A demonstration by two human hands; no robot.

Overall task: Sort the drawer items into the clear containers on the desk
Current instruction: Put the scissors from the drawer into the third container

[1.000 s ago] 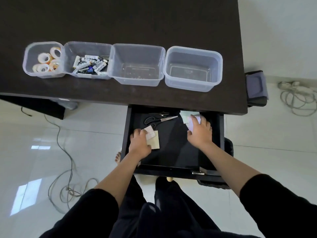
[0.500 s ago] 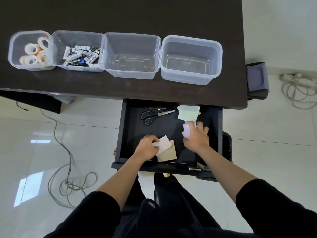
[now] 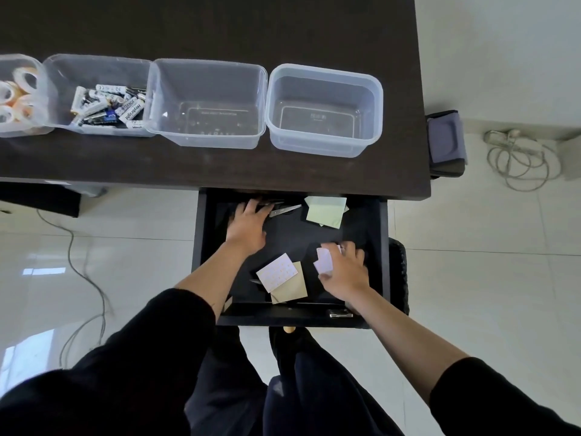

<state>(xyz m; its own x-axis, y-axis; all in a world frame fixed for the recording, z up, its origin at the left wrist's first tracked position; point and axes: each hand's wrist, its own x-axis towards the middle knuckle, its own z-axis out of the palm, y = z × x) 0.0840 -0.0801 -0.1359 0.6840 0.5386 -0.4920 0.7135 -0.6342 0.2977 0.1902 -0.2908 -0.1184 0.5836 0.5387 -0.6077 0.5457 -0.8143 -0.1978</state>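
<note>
The left hand (image 3: pixel 246 226) lies spread over the scissors (image 3: pixel 284 210) at the drawer's (image 3: pixel 384 247) back edge, the right hand (image 3: pixel 344 272) pinches pale notes (image 3: pixel 324 261) near its front right corner, below the desk's clear containers (image 3: pixel 323 110).

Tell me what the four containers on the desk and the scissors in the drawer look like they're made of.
The containers look like clear, slightly frosted plastic: the dark desk shows through their walls, and the rims are rounded and moulded. The scissors show a grey, shiny blade that looks like metal; their handles are hidden under the left hand, so I cannot tell their material.
</note>
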